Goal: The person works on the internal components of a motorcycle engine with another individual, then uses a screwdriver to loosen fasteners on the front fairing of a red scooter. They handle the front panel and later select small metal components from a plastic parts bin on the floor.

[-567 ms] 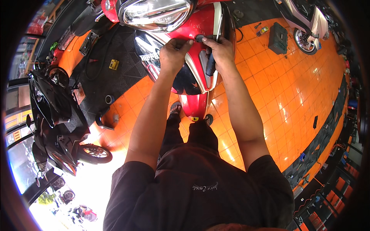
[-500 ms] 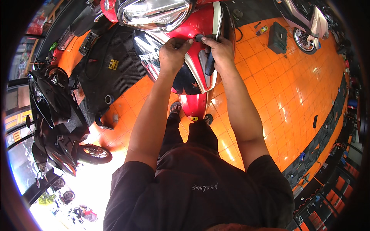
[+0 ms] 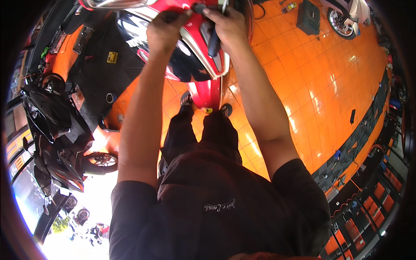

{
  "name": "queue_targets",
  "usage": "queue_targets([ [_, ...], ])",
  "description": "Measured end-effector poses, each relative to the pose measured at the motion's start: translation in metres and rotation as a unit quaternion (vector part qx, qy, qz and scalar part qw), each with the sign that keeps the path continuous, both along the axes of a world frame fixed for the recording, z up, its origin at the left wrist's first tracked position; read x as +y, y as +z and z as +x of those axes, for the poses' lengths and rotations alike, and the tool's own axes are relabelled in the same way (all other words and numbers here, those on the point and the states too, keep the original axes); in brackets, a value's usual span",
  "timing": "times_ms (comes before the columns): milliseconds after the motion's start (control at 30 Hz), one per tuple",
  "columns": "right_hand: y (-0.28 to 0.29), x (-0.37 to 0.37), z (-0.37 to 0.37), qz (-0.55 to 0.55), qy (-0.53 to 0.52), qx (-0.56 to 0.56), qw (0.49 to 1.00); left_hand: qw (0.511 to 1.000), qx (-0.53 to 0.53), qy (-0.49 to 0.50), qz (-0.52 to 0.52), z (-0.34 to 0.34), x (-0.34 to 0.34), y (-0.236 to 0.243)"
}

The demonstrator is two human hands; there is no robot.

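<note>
My right hand is closed round a screwdriver, its dark handle hanging below the palm and a bit of metal shaft showing above the fingers. The thumb of that hand also presses on a small dark rounded piece at the red front panel of a scooter. To its left, the thumb and fingers of my left hand are pinched together over the same panel; anything between them is too small to make out. Below the panel is the scooter's red front fender, between my feet.
Black motorcycles stand along the left. A yellow box and a roll of tape lie on the dark mat. On the orange tiled floor at far right stand a dark toolbox case and another scooter's wheel.
The view has shifted, so the scooter and both hands appear higher and further left. Both hands stay at the front panel, and the screwdriver is still in the right one.
</note>
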State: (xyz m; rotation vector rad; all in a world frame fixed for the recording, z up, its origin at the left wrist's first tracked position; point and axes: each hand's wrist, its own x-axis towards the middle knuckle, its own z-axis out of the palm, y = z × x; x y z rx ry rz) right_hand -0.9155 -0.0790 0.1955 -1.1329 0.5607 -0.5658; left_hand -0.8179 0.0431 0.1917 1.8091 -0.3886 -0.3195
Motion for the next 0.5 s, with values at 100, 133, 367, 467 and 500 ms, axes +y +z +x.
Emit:
queue_targets([
  [100,-0.001,-0.005,0.0,0.041,0.069,-0.002,0.997,0.999,0.018,0.003,-0.033,-0.001,0.001,-0.005],
  [133,-0.013,-0.005,0.0,0.067,0.053,-0.027,0.996,0.999,0.026,0.006,-0.04,-0.005,-0.004,-0.001],
  [367,-0.043,0.021,-0.05,0.212,-0.048,-0.101,0.971,0.998,-0.036,0.022,0.041,0.006,0.006,-0.007],
  [467,-0.08,0.033,-0.094,0.279,-0.053,-0.054,0.957,0.996,-0.061,-0.013,0.06,-0.001,-0.007,-0.006],
  [500,-0.093,0.041,-0.109,0.295,-0.054,-0.06,0.952,0.992,-0.09,-0.03,0.082,-0.007,-0.01,0.002],
])
